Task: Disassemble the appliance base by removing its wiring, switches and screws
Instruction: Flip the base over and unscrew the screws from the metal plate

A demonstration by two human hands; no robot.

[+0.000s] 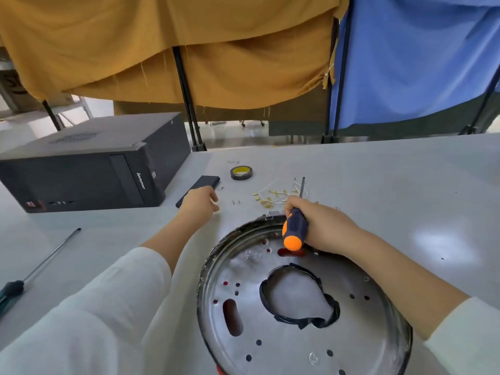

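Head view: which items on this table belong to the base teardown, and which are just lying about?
Job:
- appliance base
- orange-handled screwdriver, gripped by the right hand
- removed wires with brass terminals
- loose screws, near the left hand

Lying about:
- computer tower
- tape roll
- dark flat case
- second screwdriver

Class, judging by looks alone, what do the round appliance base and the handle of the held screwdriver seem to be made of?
Appliance base: likely bare sheet metal, silvery and reflective, with punched holes. Screwdriver handle, gripped by the right hand: probably moulded plastic or rubber, matte orange and dark blue.
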